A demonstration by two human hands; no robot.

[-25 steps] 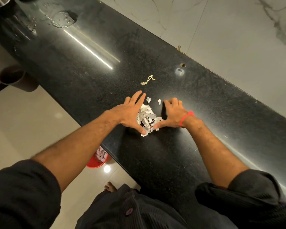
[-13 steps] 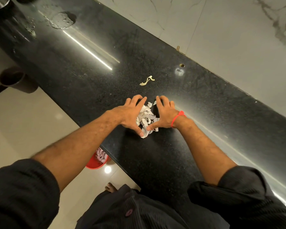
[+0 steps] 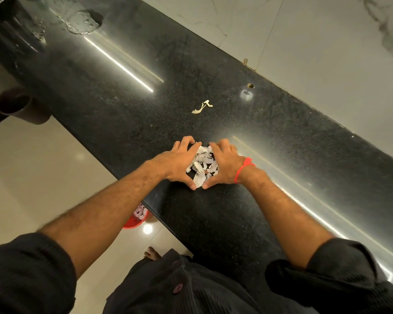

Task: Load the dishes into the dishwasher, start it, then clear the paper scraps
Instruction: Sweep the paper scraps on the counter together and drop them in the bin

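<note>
A small heap of white paper scraps (image 3: 201, 165) lies on the black stone counter (image 3: 123, 98), near its front edge. My left hand (image 3: 177, 162) cups the heap from the left and my right hand (image 3: 225, 164), with a red thread at the wrist, cups it from the right. Both hands curl their fingers round the far side, and the thumbs nearly meet at the near side. One yellowish scrap (image 3: 201, 107) lies alone farther back on the counter.
A red bin (image 3: 135, 219) holding paper scraps stands on the floor under the counter's edge, left of my bare foot (image 3: 152, 253). A water puddle (image 3: 82, 21) sits far left on the counter. A brown round object (image 3: 18, 105) is at the left, below the counter.
Both hands have closed in on the heap and drawn it toward the front edge. The two loose scraps behind it are now gathered in, and the fingers curl more.
</note>
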